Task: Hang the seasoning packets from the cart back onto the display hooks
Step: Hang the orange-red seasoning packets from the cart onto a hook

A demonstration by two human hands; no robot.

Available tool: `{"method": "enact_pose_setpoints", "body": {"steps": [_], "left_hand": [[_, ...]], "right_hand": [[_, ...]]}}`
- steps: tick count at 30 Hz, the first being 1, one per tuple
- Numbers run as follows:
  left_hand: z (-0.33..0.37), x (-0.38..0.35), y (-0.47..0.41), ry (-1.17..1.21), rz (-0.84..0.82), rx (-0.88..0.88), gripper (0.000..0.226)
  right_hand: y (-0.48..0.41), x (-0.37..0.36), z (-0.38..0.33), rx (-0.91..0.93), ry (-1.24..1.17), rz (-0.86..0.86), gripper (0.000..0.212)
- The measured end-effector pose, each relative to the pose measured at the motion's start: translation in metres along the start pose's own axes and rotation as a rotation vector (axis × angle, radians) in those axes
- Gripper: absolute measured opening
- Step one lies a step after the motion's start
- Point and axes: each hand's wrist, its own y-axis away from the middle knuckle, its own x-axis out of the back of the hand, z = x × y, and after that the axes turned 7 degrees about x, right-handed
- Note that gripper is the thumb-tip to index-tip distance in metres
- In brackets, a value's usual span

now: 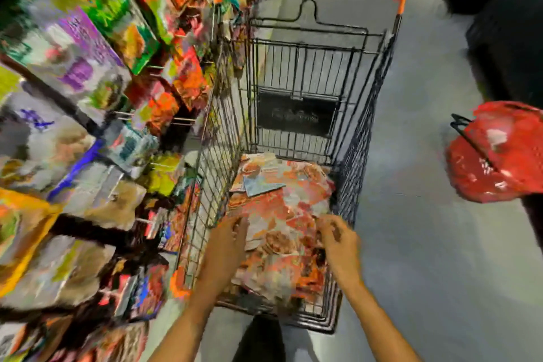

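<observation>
Head view, heavy blur. Both forearms reach forward and down into wire cart [363,132]. Seasoning packets [282,203] piled on cart floor, reddish heap.

Left hand [227,241]: palm down at heap's left edge, fingers fairly straight, close together, tips touching packets.

Right hand [338,239]: knuckles up at heap's right edge, fingers bent down onto packets; whether they grip, cannot tell.

Display hooks [182,120] with hanging packets left of cart. Red basket [499,153] on floor, right.

Smooth grey floor [411,244] runs past a red basket [499,153] and what seems a dark cabinet [499,23].
</observation>
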Motion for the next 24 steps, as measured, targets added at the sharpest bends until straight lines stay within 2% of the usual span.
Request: {"method": "enact_pose_setpoints", "body": {"steps": [3, 5, 7, 14, 19, 21, 24], "left_hand": [[-0.011, -0.018, -0.071, 0.009, -0.089, 0.069, 0.028], [-0.016, -0.03, -0.114, 0.029, -0.083, 0.08, 0.019], [-0.025, -0.046, -0.158, 0.017, -0.092, 0.125, 0.02], [-0.067, -0.111, -0.272, -0.038, -0.168, 0.324, 0.019], [-0.097, -0.151, -0.322, -0.103, -0.24, 0.421, 0.042], [-0.101, -0.161, -0.331, -0.004, -0.192, 0.455, 0.041], [-0.102, -0.171, -0.346, 0.056, -0.129, 0.498, 0.058]], "right_hand": [[-0.045, -0.03, 0.016, -0.091, -0.024, 0.064, 0.025], [-0.073, -0.048, 0.028, -0.189, -0.081, 0.112, 0.021], [-0.104, -0.067, 0.047, -0.272, -0.114, 0.173, 0.017], [-0.183, -0.105, 0.134, -0.529, -0.019, 0.301, 0.023], [-0.216, -0.109, 0.182, -0.627, 0.047, 0.255, 0.022], [-0.226, -0.11, 0.195, -0.679, 0.08, 0.21, 0.02], [-0.243, -0.117, 0.201, -0.777, 0.037, 0.203, 0.018]]}}
